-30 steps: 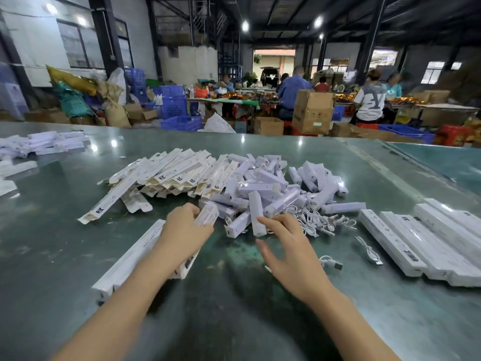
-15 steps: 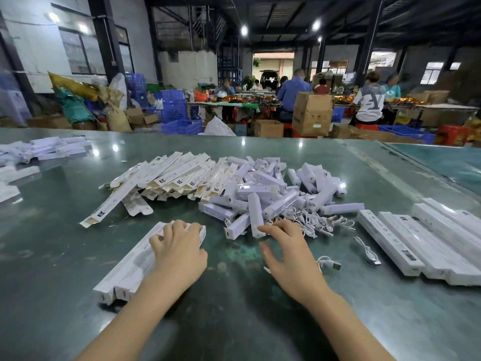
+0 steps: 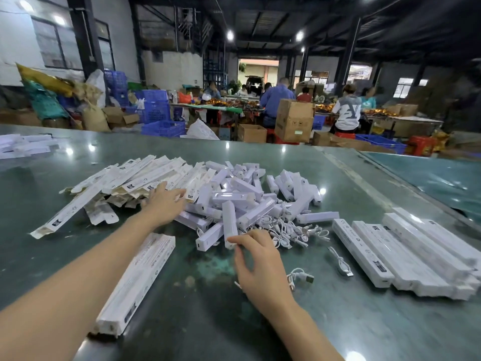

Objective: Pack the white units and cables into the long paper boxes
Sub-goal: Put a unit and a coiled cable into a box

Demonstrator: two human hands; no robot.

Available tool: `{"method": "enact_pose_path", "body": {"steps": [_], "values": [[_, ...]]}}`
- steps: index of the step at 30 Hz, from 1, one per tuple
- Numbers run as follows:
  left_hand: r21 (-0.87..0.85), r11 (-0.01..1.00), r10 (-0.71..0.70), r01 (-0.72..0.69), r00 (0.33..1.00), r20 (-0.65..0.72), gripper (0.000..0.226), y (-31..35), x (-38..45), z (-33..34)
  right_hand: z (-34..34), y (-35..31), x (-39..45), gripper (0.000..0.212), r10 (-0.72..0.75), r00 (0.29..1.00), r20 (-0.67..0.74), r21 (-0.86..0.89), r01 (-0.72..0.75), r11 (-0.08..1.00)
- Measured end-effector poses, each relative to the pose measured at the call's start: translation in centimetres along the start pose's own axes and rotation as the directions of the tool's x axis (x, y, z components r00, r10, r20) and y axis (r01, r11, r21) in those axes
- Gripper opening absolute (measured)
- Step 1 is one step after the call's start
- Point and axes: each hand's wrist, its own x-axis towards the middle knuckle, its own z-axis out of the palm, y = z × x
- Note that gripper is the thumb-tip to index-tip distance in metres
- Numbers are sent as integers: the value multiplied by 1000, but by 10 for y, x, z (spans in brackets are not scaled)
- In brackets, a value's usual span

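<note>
A "CE" mark can be read near the far end of the long white paper box (image 3: 360, 252) lying leftmost in the right-hand row; other printing is illegible.

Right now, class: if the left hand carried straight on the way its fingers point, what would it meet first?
The left hand reaches away from the person, fingers spread, over the pile of flat paper boxes. Going straight on, it would probably meet those boxes first; it may already touch them, since depth is unclear.
</note>
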Motion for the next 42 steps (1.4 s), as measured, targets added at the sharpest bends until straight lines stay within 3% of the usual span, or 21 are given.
{"method": "enact_pose_path", "body": {"steps": [6,9,13,19,25,28,31,34,39,42], "values": [[-104,994,28,-24,999,37,42,0,5,5,-3,9,2,20,92,994,-65,31,-90,995],[-228,974,0,-19,997,-82,36,-2,0,8,-5,11,3,21,133,987,-94,42,-130,991],[-475,878,-92,-54,956,-280,48,-2,-11,1,-4,9,2,22,125,988,-95,36,-122,992],[-801,579,-283,-155,882,-376,41,8,-35,-10,-5,9,1,21,120,987,-109,27,-118,993],[-915,303,-387,-267,843,-374,22,28,-61,-3,-5,8,0,21,99,990,-104,35,-96,995],[-947,162,-392,-278,862,-320,15,40,-76,7,-5,8,-1,22,104,989,-107,51,-100,994],[-973,41,-310,-227,923,-229,15,56,-88,16,-7,7,-2,23,132,985,-114,103,-120,987],[-979,86,-193,-185,961,-198,17,71,-99,29,-11,4,-2,27,134,976,-173,132,-112,985],[-865,425,-50,-266,947,-316,17,80,-118,49,-19,3,2,61,113,923,-368,84,-88,993],[-753,537,76,-381,911,-406,20,75,-129,52,-21,8,5,84,135,917,-375,72,-116,991]]}}
